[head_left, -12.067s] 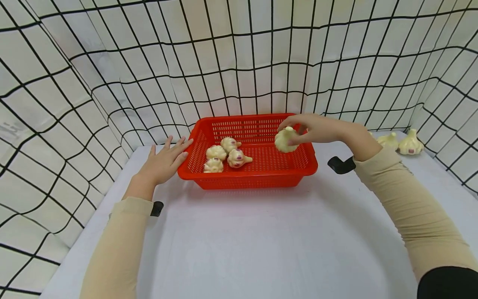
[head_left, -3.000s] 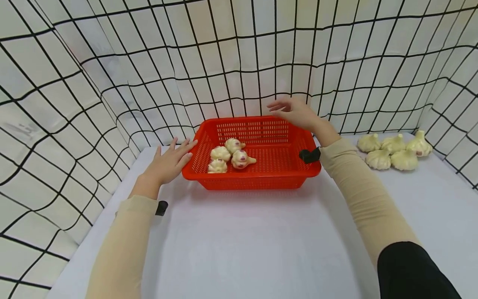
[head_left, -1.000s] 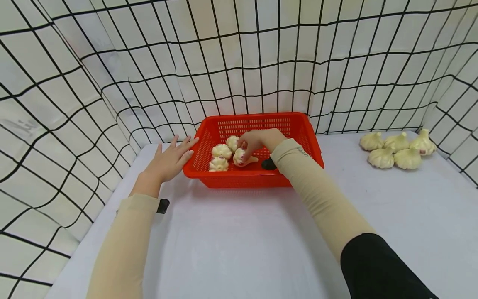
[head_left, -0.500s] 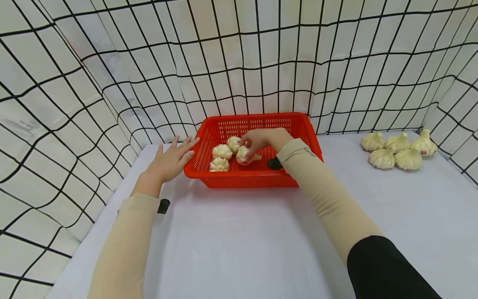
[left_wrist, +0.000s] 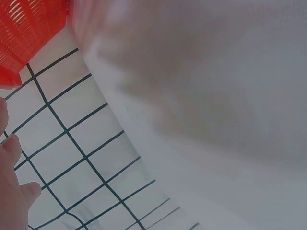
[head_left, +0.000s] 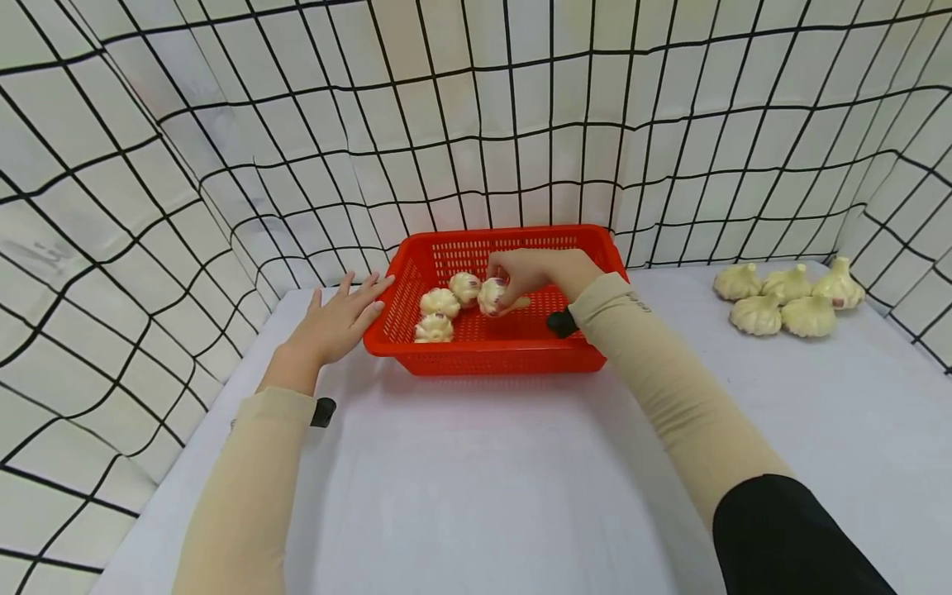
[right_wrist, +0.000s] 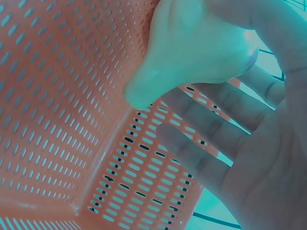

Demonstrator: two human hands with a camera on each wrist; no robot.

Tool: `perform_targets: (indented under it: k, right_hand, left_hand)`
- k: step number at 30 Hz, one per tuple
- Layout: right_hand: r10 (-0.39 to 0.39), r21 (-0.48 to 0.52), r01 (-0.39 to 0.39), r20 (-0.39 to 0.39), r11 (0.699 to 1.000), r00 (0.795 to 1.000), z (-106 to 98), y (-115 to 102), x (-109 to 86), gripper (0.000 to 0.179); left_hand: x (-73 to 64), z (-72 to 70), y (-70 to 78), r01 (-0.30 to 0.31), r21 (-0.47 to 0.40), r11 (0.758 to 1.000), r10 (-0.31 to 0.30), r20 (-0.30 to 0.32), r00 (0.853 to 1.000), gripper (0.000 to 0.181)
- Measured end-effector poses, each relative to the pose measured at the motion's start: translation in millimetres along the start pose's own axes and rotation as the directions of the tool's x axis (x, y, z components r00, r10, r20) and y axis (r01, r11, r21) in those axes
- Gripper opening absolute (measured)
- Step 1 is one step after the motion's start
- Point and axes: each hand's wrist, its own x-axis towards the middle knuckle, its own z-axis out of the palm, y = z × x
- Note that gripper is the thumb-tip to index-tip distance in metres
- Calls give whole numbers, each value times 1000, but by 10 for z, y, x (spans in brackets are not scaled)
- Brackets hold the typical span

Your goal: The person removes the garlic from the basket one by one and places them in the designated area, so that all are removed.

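My right hand reaches into the red plastic basket and pinches a garlic bulb with purple marks. In the right wrist view the bulb sits between thumb and fingers, its stem pointing at the basket wall. Three other garlic bulbs lie at the basket's left end. My left hand rests on the left rim with fingers spread straight; the left wrist view catches only some of its fingers near the basket.
Several paler garlic bulbs stand grouped on the white table at the back right. A black wire grid lined with white encloses the back and sides, close behind the basket.
The pale bulb held at first now lies among those at the right. My right hand then returned to the basket, gripped a purple-marked bulb and shifted it slightly right. The left hand stays put.
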Motion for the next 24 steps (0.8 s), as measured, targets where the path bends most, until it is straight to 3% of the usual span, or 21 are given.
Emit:
perform_targets:
  k: [16,24]
  right_hand:
    - [-87,17,87,-38,996,995,-102,11,-250,46]
    - [-90,21,91,-58,996,994,-158,7,-401,50]
  left_hand:
    - [-8,5,-23,0,0,1000,0,0,1000,64]
    - [-8,9,-27,-1,-3,1000,1,-3,1000,64]
